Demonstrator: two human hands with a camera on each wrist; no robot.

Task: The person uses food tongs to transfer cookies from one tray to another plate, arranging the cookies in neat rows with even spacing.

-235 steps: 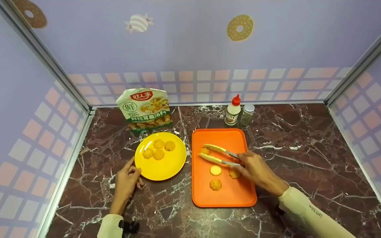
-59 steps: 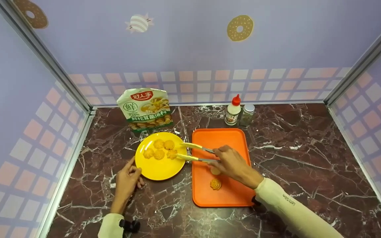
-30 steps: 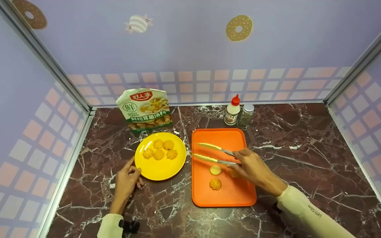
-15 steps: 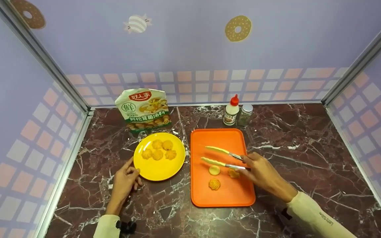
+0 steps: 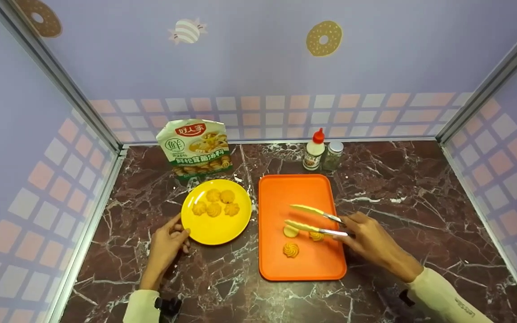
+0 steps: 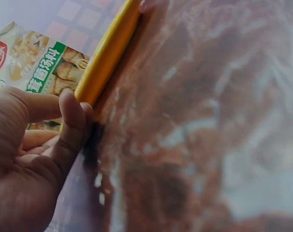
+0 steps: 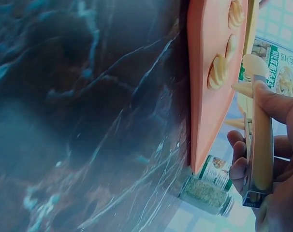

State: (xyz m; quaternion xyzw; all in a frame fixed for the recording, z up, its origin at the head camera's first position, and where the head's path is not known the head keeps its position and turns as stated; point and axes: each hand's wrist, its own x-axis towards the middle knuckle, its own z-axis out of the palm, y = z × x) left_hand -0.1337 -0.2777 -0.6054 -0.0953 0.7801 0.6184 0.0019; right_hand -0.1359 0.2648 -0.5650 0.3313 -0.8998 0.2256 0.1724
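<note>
The tongs [image 5: 303,226] are positioned over the tray [image 5: 281,188], with both prongs spread and the yellow tips directed left. The right hand [image 5: 373,240] is clamped on the tongs at the handle end, fingers and thumb around the metal. In the head view, the near prong overlaps the edge of the flat cookie [image 5: 291,232] and of one swirl cookie [image 5: 316,237]; contact with either cannot be determined. A second swirl cookie [image 5: 291,250] lies nearest the front edge of the tray. The plate [image 5: 218,231] is located to the left of the tray, with a narrow gap between the two. Five cookies [image 5: 214,210] are grouped on its far half. The left hand [image 5: 167,244] grips the left rim of the plate between thumb and index finger. The two hands are well apart. The pouch [image 5: 198,148] stands behind the plate. The bottle [image 5: 313,154] and the jar [image 5: 333,158] stand side by side behind the tray. The counter [image 5: 397,179] meets the wall [image 5: 258,67] at the rear.
</note>
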